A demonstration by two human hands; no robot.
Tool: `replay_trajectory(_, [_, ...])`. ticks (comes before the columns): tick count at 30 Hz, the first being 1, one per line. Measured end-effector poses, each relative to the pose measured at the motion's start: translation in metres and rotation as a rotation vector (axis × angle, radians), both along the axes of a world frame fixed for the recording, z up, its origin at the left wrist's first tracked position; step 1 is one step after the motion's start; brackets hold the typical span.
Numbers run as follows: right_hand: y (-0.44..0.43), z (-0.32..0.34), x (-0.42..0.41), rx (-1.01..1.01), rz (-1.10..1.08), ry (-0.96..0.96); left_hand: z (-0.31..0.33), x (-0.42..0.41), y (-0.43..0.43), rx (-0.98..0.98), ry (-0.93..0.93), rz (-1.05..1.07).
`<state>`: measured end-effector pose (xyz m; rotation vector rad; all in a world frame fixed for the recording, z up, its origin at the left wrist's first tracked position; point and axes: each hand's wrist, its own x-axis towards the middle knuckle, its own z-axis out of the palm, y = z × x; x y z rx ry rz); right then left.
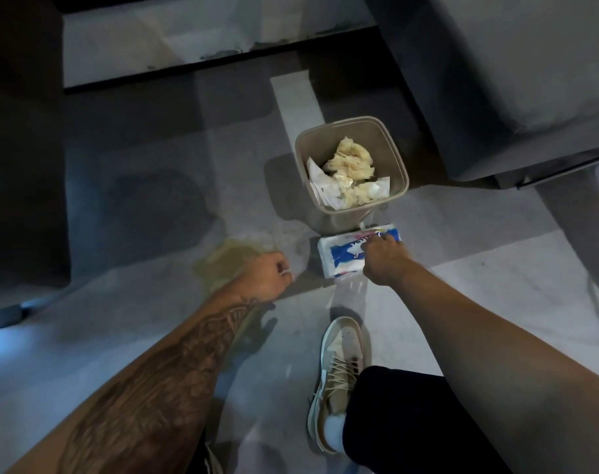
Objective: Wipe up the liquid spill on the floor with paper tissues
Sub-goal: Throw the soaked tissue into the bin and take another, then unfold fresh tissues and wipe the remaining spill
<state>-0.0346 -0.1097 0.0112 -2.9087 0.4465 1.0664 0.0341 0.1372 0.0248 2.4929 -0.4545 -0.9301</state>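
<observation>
Head view: the right hand point(381, 260) is laid on the tissue pack point(345, 256), fingers hidden, grasp untellable; the left hand point(269, 277) is clenched beside the yellowish spill point(222, 265) on the floor. Several tissues may be dragged out together, or the wet patch stepped in.

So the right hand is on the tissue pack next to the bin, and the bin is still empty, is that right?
Not quite. The head view shows the bin already holds crumpled, soaked tissues. The rest stands: the right hand is on the tissue pack, which lies right beside the bin.
</observation>
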Motion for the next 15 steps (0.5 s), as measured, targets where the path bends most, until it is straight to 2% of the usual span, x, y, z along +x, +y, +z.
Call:
replay_trajectory(7, [0.004,0.026,0.004,0.171,-0.248,-0.376,0.011,0.006,0.002,0.020,-0.044,-0.080])
replay_trajectory(15, [0.021,0.086,0.010,0.332,-0.383,-0.561,0.035,-0.002,-0.008,-0.076,-0.126,-0.068])
